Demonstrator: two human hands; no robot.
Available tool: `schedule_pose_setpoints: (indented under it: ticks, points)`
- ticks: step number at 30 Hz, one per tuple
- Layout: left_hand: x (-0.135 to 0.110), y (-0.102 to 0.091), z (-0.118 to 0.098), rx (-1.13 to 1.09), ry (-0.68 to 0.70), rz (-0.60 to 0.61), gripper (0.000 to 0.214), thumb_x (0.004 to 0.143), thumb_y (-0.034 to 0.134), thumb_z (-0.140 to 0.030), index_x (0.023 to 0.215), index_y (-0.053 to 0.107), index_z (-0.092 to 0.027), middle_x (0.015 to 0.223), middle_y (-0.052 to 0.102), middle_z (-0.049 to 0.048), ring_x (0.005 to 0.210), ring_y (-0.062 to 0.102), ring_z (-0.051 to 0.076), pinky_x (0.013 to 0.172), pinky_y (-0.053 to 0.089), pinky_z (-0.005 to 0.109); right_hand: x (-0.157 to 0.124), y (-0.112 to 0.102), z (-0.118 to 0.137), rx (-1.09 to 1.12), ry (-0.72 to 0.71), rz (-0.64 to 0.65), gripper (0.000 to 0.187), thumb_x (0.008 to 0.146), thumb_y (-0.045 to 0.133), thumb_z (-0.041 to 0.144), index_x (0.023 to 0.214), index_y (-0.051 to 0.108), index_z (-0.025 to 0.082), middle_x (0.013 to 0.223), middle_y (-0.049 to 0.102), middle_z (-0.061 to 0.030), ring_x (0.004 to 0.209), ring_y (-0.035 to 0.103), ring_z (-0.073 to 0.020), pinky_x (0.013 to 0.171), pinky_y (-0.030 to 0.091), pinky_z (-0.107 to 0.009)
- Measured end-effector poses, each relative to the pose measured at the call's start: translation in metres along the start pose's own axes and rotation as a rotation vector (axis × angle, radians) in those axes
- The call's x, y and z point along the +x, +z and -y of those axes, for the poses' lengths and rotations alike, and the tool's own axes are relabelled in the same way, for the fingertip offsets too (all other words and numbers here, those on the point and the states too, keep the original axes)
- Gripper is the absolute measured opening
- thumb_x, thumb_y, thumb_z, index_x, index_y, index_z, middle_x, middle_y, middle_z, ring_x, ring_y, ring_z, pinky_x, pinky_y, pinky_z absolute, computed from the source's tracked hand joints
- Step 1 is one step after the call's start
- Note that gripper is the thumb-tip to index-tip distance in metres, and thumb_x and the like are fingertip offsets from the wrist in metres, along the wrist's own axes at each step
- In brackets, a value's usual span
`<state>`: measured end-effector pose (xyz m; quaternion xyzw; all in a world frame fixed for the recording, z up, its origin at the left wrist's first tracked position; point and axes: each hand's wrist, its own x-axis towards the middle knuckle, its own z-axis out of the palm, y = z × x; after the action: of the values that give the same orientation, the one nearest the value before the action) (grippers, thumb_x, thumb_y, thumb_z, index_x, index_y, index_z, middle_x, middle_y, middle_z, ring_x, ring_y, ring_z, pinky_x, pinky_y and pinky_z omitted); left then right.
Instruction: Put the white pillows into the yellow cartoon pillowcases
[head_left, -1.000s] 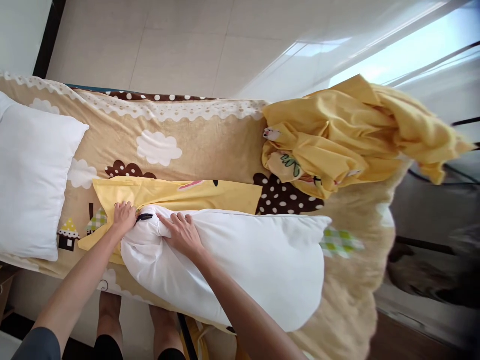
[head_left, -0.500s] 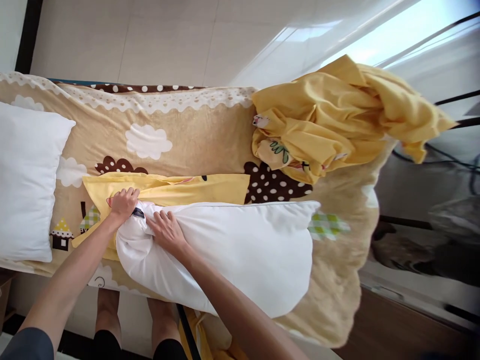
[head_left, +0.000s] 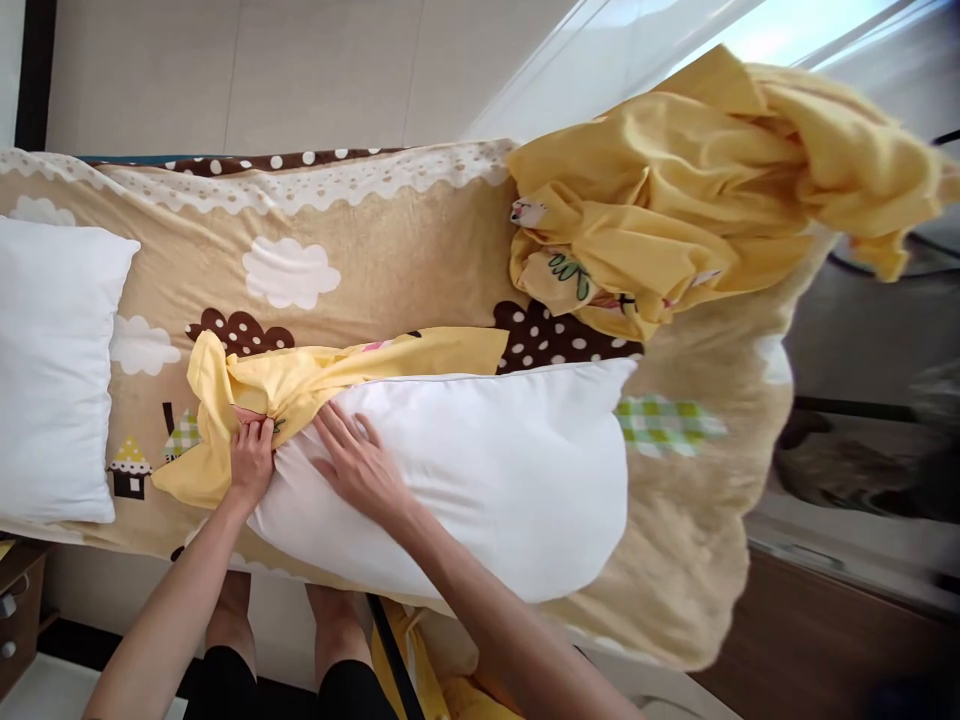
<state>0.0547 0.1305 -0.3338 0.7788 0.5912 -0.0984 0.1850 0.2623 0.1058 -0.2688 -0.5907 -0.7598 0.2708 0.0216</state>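
A white pillow (head_left: 480, 480) lies across the bed, its left end partly hidden under a yellow pillowcase (head_left: 217, 440). My left hand (head_left: 253, 460) is closed on bunched fabric of the pillowcase at that end. Flat on the pillow's upper left part rests my right hand (head_left: 360, 455), fingers stretched out, its fingertips touching the edge of the yellow cloth. The pillowcase runs along the pillow's far side and ends in a flat yellow strip.
Another white pillow (head_left: 52, 370) lies at the left on a tan patterned blanket (head_left: 405, 250). A crumpled heap of yellow bedding (head_left: 660, 200) sits at the upper right, spilling past the bed. A small wooden cabinet (head_left: 19, 610) stands at the lower left.
My left hand has come toward me, drawing yellow fabric over the pillow's left end and covering its dark tag. My right hand has shifted slightly right and its fingers have straightened.
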Motion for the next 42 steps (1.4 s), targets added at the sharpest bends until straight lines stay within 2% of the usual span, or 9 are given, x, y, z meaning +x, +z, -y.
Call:
schedule_pose_setpoints:
  ticks: [4, 7, 12, 16, 23, 26, 30, 36, 42]
  points:
    - [0.007, -0.005, -0.005, -0.048, -0.015, -0.002, 0.036, 0.096, 0.039, -0.019, 0.127, 0.058, -0.019, 0.109, 0.064, 0.0133, 0.108, 0.057, 0.028, 0.093, 0.043, 0.04, -0.104, 0.026, 0.052, -0.009, -0.062, 0.022, 0.065, 0.095, 0.046, 0.039, 0.156, 0.023, 0.029, 0.157, 0.037, -0.0097, 0.146, 0.029, -0.0266, 0.114, 0.024, -0.047]
    - [-0.001, -0.015, -0.003, -0.077, 0.001, -0.019, 0.04, 0.097, 0.037, -0.019, 0.132, 0.056, -0.021, 0.107, 0.065, 0.0127, 0.104, 0.058, 0.027, 0.092, 0.041, 0.039, -0.136, 0.072, 0.06, -0.088, -0.01, 0.114, 0.068, 0.091, 0.043, 0.013, 0.153, 0.028, 0.038, 0.151, 0.046, -0.0052, 0.138, 0.043, -0.0239, 0.106, 0.035, -0.044]
    - [-0.032, -0.019, 0.022, -0.033, -0.158, -0.149, 0.035, 0.096, 0.04, -0.022, 0.124, 0.061, -0.022, 0.113, 0.063, 0.0137, 0.108, 0.055, 0.029, 0.098, 0.034, 0.046, -0.088, 0.106, 0.036, -0.099, -0.14, 0.032, 0.07, 0.088, 0.034, 0.0, 0.15, 0.036, 0.034, 0.146, 0.053, -0.0039, 0.13, 0.051, -0.0196, 0.099, 0.039, -0.037]
    - [-0.043, -0.013, 0.029, -0.023, -0.4, -0.184, 0.027, 0.091, 0.049, -0.018, 0.114, 0.062, -0.017, 0.117, 0.06, 0.0161, 0.114, 0.053, 0.032, 0.096, 0.035, 0.048, -0.054, 0.088, 0.034, -0.092, -0.24, -0.04, 0.062, 0.093, 0.035, 0.006, 0.151, 0.034, 0.027, 0.151, 0.046, -0.0066, 0.136, 0.042, -0.0211, 0.098, 0.036, -0.039]
    - [-0.059, -0.01, 0.014, -0.192, -0.691, -0.068, 0.019, 0.088, 0.055, -0.02, 0.107, 0.056, -0.018, 0.104, 0.065, 0.0093, 0.102, 0.06, 0.026, 0.08, 0.038, 0.036, -0.015, 0.057, 0.038, -0.152, -0.336, -0.258, 0.035, 0.095, 0.047, 0.014, 0.127, 0.06, 0.016, 0.132, 0.063, -0.0104, 0.121, 0.049, -0.0259, 0.092, 0.035, -0.041]
    - [-0.077, -0.007, 0.006, -0.236, -0.775, -0.086, 0.01, 0.089, 0.056, -0.029, 0.087, 0.055, -0.019, 0.081, 0.064, 0.0033, 0.079, 0.06, 0.021, 0.068, 0.037, 0.03, 0.007, 0.044, 0.041, -0.142, -0.32, -0.249, 0.029, 0.095, 0.047, 0.014, 0.119, 0.063, 0.016, 0.125, 0.065, -0.0097, 0.113, 0.051, -0.0253, 0.09, 0.034, -0.041]
    - [-0.092, -0.006, -0.01, -0.182, -0.865, -0.181, 0.009, 0.089, 0.052, -0.024, 0.094, 0.055, -0.018, 0.097, 0.063, 0.0105, 0.098, 0.057, 0.028, 0.08, 0.037, 0.039, 0.032, 0.035, 0.045, -0.133, -0.295, -0.117, 0.026, 0.096, 0.044, 0.013, 0.11, 0.066, 0.015, 0.116, 0.067, -0.0105, 0.104, 0.053, -0.0253, 0.089, 0.034, -0.041]
    - [-0.075, -0.031, -0.007, -0.146, -0.578, -0.43, 0.007, 0.082, 0.054, -0.016, 0.083, 0.06, -0.019, 0.087, 0.062, 0.0075, 0.096, 0.054, 0.028, 0.091, 0.031, 0.046, 0.052, 0.047, 0.055, -0.117, -0.28, 0.036, 0.024, 0.094, 0.047, 0.014, 0.101, 0.07, 0.011, 0.104, 0.069, -0.0141, 0.103, 0.052, -0.0281, 0.091, 0.034, -0.043]
    - [-0.053, -0.046, 0.007, -0.015, -0.305, -0.514, 0.015, 0.079, 0.052, -0.009, 0.083, 0.062, -0.018, 0.082, 0.062, 0.0065, 0.088, 0.055, 0.026, 0.089, 0.033, 0.044, 0.062, 0.05, 0.058, -0.064, -0.317, 0.143, 0.026, 0.094, 0.047, 0.014, 0.092, 0.073, 0.012, 0.096, 0.072, -0.0117, 0.098, 0.055, -0.0239, 0.091, 0.033, -0.04]
